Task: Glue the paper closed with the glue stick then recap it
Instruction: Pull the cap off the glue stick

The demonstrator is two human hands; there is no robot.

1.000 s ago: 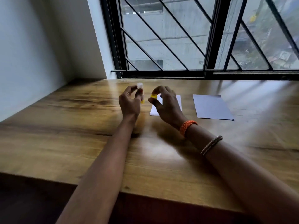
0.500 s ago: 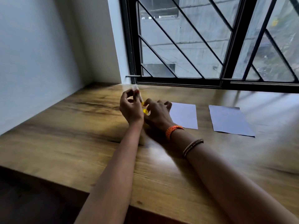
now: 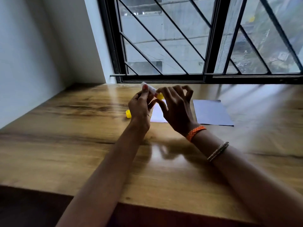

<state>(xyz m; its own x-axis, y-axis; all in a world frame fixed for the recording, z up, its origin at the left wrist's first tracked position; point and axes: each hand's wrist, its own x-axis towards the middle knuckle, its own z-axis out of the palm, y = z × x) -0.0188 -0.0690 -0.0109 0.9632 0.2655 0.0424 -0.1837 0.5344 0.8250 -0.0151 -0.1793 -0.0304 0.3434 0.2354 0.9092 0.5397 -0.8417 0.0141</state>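
Observation:
My left hand holds a small white glue stick tilted above the wooden table. My right hand pinches the stick's yellow lower end with thumb and forefinger, the other fingers spread. A yellow cap lies on the table just left of my left hand. A pale sheet of paper lies flat under and behind my hands, mostly hidden by them. A second sheet lies to its right.
A barred window runs along the table's far edge. A white wall closes the left side. The table's front edge is near me, with dark floor below.
The yellow cap has left my right hand and now lies on the table. My right hand has come over to the stick's yellow end. The view has shifted left.

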